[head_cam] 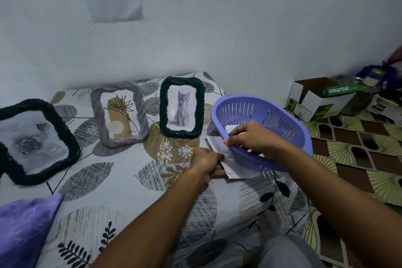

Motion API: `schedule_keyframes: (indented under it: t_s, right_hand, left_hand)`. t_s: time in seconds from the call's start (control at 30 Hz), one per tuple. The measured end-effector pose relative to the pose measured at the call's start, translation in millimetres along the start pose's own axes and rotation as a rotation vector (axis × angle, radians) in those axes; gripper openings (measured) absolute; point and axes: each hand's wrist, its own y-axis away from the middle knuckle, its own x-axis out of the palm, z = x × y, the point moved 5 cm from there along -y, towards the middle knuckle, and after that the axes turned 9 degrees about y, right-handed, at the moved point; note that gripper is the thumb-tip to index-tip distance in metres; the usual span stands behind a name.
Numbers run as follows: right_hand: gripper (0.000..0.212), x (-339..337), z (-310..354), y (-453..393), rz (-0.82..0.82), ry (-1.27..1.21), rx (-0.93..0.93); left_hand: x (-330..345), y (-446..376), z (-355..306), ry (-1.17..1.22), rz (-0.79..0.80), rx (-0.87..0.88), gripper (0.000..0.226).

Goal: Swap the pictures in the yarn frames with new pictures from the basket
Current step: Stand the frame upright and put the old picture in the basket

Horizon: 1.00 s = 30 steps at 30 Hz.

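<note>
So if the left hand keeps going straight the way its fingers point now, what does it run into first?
The left hand points right, already pinching the white papers lying under the tilted purple basket. Straight on, it would probably meet the basket's lower wall next, though depth there is hard to judge.

Three upright yarn frames (pixel 182 106) beside tilted purple basket (pixel 274 115) of pictures (pixel 233 166).

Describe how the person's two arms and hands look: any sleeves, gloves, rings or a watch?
Both forearms are bare up to the lower edge of the picture; no sleeve shows. The left hand and the right hand wear no gloves. No watch, bracelet or ring is visible on the wrists or fingers. Nails look short and unpainted, as far as the picture shows.
</note>
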Motion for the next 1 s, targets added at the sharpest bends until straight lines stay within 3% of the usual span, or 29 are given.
schedule_keyframes:
  t_s: [0.17, 0.33, 0.5, 0.57, 0.67, 0.7, 0.77, 0.9, 1.0]
  right_hand:
    - [0.015, -2, 1, 0, -0.007, 0.01, 0.009]
    - [0.014, -2, 3, 3, -0.011, 0.026, 0.013]
    - [0.011, 3, 4, 4, -0.012, 0.063, 0.036]
    - [0.012, 2, 9, 5, -0.116, 0.089, -0.003]
    - [0.021, 1, 37, 20, -0.449, 0.121, -0.215]
    - [0.021, 8, 47, 26, -0.477, 0.083, -0.269]
    - [0.019, 31, 60, 29, -0.337, -0.05, -0.276]
    - [0.02, 91, 67, 33, 0.145, -0.424, -0.033]
    - [0.017, 113, 70, 32, 0.182, -0.533, 0.034]
  left_hand:
    - [-6, 2, -1, -0.036, -0.015, 0.025, 0.022]
    - [-34, 8, -3, -0.035, -0.056, 0.038, 0.011]
    - [-75, 27, -13, 0.002, -0.02, 0.097, 0.015]
    - [-93, 40, -18, 0.028, 0.038, 0.121, 0.016]
    - [-122, 61, -23, 0.073, 0.074, 0.175, 0.016]
    - [-131, 68, -23, 0.095, 0.072, 0.187, 0.016]
    - [-148, 80, -25, 0.138, 0.059, 0.209, 0.014]
    - [-172, 92, -23, 0.195, 0.025, 0.208, 0.015]
    - [-182, 98, -20, 0.168, -0.05, 0.206, 0.019]
